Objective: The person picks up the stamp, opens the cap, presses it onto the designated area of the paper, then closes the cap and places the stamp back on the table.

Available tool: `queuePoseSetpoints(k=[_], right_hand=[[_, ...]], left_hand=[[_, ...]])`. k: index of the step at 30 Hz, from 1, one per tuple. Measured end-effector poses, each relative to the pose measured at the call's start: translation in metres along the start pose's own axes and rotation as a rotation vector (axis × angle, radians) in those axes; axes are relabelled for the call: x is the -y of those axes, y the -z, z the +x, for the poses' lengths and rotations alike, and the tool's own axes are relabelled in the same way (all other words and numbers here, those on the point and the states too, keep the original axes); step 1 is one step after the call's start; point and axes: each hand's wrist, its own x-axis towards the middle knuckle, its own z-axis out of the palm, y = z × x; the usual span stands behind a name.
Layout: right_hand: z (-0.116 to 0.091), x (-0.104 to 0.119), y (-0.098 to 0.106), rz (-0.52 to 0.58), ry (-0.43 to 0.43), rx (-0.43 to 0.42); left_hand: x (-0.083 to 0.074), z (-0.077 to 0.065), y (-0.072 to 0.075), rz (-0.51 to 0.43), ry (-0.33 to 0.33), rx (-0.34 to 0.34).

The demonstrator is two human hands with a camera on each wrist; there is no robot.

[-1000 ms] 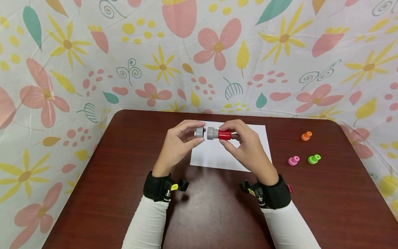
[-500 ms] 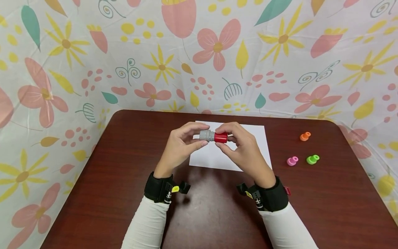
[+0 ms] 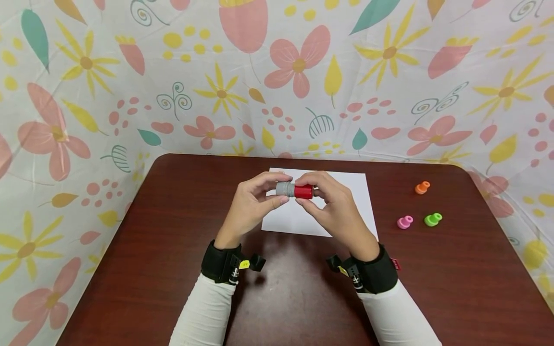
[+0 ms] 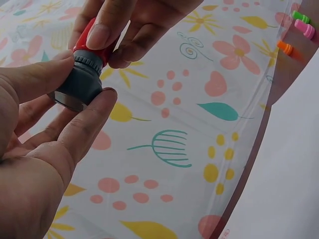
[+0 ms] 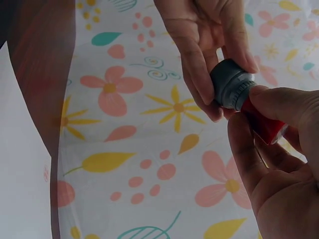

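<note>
Over the paper, a small stamp [image 3: 304,191] with a red handle lies level between both hands. My right hand [image 3: 339,211] pinches its red handle between thumb and fingers. The grey cap [image 3: 282,188] sits over the stamp's other end, and my left hand [image 3: 248,209] grips it with thumb and fingertips. In the left wrist view the dark-looking cap [image 4: 77,88] meets a ribbed grey collar next to the red part. The right wrist view shows the red handle [image 5: 263,124] partly covered by the right thumb and fingers.
White paper [image 3: 294,218] lies on the brown table [image 3: 173,216] below the hands; a small red print [image 5: 46,173] shows on it. Orange [image 3: 422,188], pink [image 3: 405,222] and green [image 3: 433,219] small stamps stand to the right. A floral cloth [image 3: 298,115] hangs behind.
One second ago the cap and stamp were apart; the right hand has moved left and they now join end to end. Both hands have kept their holds.
</note>
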Motion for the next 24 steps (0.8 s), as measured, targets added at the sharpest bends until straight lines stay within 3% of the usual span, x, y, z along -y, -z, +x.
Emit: queuePoseSetpoints(k=[4,7,10,13,15,20,24], right_hand=[[0.000,0.000,-0.001,-0.027,-0.004,0.016],[-0.001,-0.001,-0.001,-0.065,-0.006,0.019],[-0.001,-0.002,-0.003,-0.100,0.005,0.011],[-0.001,-0.004,-0.007,-0.156,0.032,-0.011],[-0.002,-0.004,-0.009,-0.186,0.035,-0.024],[-0.001,-0.003,-0.014,-0.221,0.019,-0.060],[-0.002,-0.006,-0.013,-0.255,0.018,-0.064]], left_hand=[[0.001,0.000,0.000,0.013,0.008,0.003],[0.001,0.000,-0.001,0.089,-0.001,0.007],[0.001,-0.001,-0.003,0.348,-0.063,-0.006],[0.000,0.000,-0.009,0.670,-0.179,-0.045],[-0.001,0.001,-0.016,0.822,-0.241,-0.071],[-0.003,0.006,-0.025,0.985,-0.300,-0.076],[-0.003,0.010,-0.014,1.032,-0.279,-0.081]])
